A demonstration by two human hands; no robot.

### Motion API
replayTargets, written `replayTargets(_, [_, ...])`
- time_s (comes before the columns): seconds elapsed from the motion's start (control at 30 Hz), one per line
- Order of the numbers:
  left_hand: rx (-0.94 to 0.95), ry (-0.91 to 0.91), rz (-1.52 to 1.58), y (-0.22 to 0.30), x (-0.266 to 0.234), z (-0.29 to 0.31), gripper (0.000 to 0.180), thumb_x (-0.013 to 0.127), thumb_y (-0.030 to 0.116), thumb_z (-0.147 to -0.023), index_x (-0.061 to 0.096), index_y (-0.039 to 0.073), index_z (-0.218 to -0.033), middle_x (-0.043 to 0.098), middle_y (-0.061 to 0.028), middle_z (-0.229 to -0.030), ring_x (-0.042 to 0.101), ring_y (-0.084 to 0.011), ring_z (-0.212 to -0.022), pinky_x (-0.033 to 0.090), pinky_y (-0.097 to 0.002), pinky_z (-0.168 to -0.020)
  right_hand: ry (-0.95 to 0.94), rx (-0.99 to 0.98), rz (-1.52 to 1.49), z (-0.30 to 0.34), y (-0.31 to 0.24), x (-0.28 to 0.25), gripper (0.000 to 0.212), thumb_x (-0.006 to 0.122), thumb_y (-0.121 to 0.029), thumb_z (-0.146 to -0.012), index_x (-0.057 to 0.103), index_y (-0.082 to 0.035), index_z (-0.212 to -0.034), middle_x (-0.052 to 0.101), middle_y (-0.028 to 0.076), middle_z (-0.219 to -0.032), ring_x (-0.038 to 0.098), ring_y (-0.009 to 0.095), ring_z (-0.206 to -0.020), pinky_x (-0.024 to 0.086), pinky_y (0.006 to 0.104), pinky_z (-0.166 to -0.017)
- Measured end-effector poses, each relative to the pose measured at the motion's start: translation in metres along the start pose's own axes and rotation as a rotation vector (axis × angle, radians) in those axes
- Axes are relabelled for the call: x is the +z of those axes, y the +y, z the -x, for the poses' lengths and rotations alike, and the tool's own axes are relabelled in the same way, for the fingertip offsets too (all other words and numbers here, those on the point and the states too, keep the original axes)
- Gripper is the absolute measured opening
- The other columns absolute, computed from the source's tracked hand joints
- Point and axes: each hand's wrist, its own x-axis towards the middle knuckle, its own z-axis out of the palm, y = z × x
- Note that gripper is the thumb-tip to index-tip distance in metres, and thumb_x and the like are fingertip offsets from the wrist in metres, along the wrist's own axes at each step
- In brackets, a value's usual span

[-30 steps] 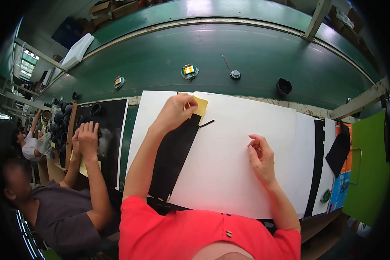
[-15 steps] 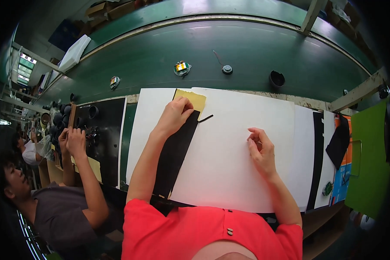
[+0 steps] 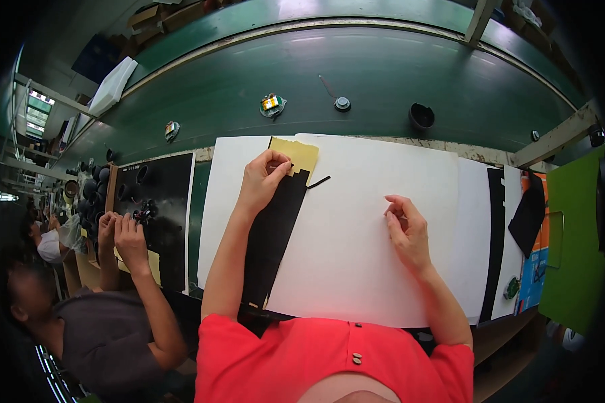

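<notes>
Two hands point(image 3: 131, 242) of a co-worker are close together at the left edge of a black mat point(image 3: 171, 221); what they hold, I cannot tell. Beyond the mat, a small board point(image 3: 171, 130) lies on the green desk point(image 3: 376, 70).

Next is the person's left hand point(image 3: 259, 180). Its thumb and index finger are near each other at the upper end of a long black sheet point(image 3: 273, 235), just where this meets the yellow sheet point(image 3: 302, 153). A small dark bit shows at the fingertips, but I cannot tell whether it is pinched. The black sheet lies slanted over the white sheet point(image 3: 363, 235), and its upper edge is notched like steps.

If the step is to lift one narrow piece, I think the fingertips should catch only its end and pull slowly, at a low angle, so that it does not stretch or tear. The wrist is better kept light, not pressing on the black sheet.

Just right of it, one thin strip point(image 3: 320, 181) lies on the white sheet. Farther right, the right hand point(image 3: 409, 232) is half curled, with nothing visible in it. In my judgement, it could steady the yellow sheet, because no hand seems to hold this down at its right side. Beyond this hand, a black cup point(image 3: 422, 117) sits on the desk.
</notes>
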Motion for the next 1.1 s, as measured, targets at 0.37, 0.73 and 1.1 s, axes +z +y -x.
replayTargets(0.37, [0.115,-0.063,0.028,0.022,0.052,-0.146,0.015,0.075,0.013,-0.09,0.073,-0.001,-0.096,0.072,-0.0049,-0.086,0.066,-0.0116,-0.075,0.053,-0.0257,-0.068,-0.006,0.025,-0.043,0.001,0.001,-0.001,0.027,0.056,0.004,-0.095,0.061,0.001,-0.121,0.06,0.005,-0.088,0.056,0.011,-0.074,0.049,0.0254,-0.066])
replayTargets(0.73, [-0.048,-0.053,0.009,0.004,0.063,-0.178,0.016,0.075,0.016,-0.09,0.074,0.001,-0.096,0.073,-0.0043,-0.087,0.068,-0.0113,-0.075,0.056,-0.0264,-0.064,-0.027,-0.063,-0.012,0.0,0.009,-0.003,0.027,0.054,0.005,-0.097,0.059,0.002,-0.123,0.058,0.003,-0.091,0.052,0.006,-0.068,0.046,0.0223,-0.059])
replayTargets(1.1, [-0.013,0.013,-0.164,0.008,0.068,-0.179,0.019,0.073,0.012,-0.089,0.07,-0.002,-0.1,0.073,-0.0085,-0.086,0.069,-0.0133,-0.07,0.058,-0.0291,-0.059,0.01,-0.049,0.003,0.001,0.008,-0.006,0.027,0.055,0.005,-0.096,0.06,0.001,-0.123,0.058,0.002,-0.089,0.054,0.007,-0.072,0.047,0.023,-0.064])
